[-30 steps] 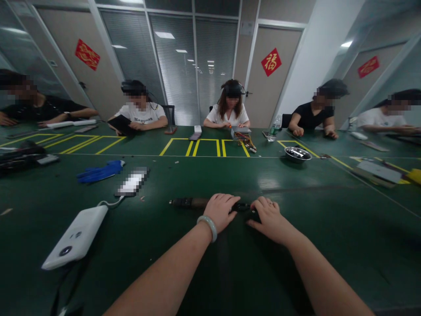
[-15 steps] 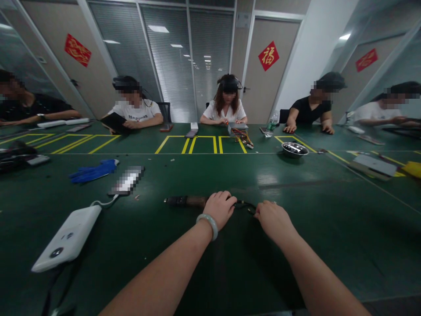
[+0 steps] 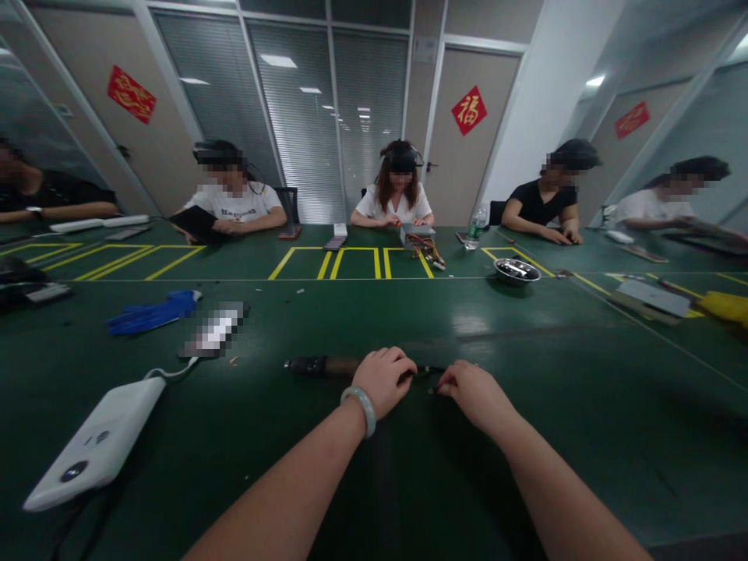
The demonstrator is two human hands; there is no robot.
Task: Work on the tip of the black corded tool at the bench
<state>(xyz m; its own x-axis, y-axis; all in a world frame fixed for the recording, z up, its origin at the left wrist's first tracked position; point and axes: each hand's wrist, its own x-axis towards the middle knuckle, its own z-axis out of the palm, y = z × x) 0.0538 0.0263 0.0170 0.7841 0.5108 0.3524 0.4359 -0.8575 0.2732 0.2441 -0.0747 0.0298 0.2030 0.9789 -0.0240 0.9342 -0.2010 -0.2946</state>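
A dark electric screwdriver (image 3: 319, 366) with a brownish body lies across the green table in front of me, its tip pointing left. My left hand (image 3: 382, 382), with a pale bangle at the wrist, is wrapped over its rear end. From that end a thin black cord (image 3: 432, 369) runs towards my right hand (image 3: 476, 393). The right fingers are pinched on the cord close to the table, and a small end pokes out to the left of them. My palms hide part of the cord and the screwdriver's rear.
Left of me lie a white power bank (image 3: 97, 444), a phone (image 3: 215, 331) cabled to it and a blue glove (image 3: 155, 313). A metal bowl (image 3: 517, 271), a water bottle (image 3: 474, 230) and a metal box with wires (image 3: 418, 234) stand farther off. Several people sit opposite.
My right hand has come slightly nearer to my left with the cord. The left hand keeps its hold on the screwdriver. The whole view has shifted a little.
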